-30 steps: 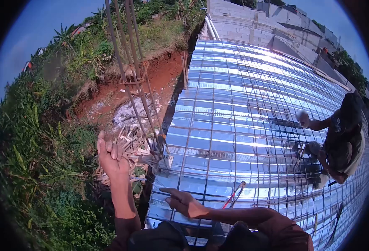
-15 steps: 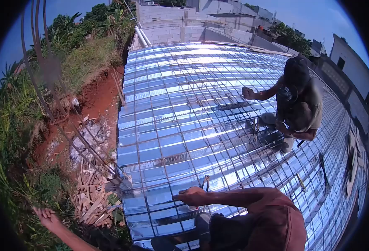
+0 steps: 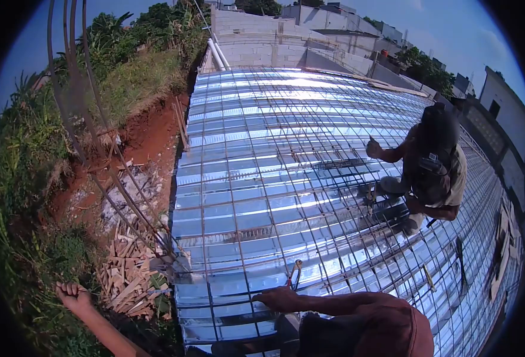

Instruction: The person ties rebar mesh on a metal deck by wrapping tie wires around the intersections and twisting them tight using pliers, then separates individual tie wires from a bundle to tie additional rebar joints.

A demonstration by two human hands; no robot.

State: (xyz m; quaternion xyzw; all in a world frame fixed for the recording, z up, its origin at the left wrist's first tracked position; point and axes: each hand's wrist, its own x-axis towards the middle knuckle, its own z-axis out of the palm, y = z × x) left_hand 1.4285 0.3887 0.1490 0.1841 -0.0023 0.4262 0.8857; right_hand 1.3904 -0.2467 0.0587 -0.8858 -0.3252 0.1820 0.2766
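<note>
My left hand reaches out at the lower left, over green plants beside the deck. Its fingers are loosely bent and a little apart, and I see nothing in them. My right hand is out of view. Closest to me, a co-worker in a red-brown shirt crouches on the rebar grid over shiny corrugated metal decking. That co-worker's hand is at the bars, beside pincers with reddish handles. Another person crouches farther right, one hand raised.
Tall vertical rebars rise at the left. The deck's left edge drops to red soil and a heap of wood scraps. Planks lie at the far right. A block wall and white pipes stand behind.
The view has shifted slightly, so the deck sits a little farther right. My left hand has moved slightly right and up, its fingers more bent. The farther person's raised hand has changed pose.
</note>
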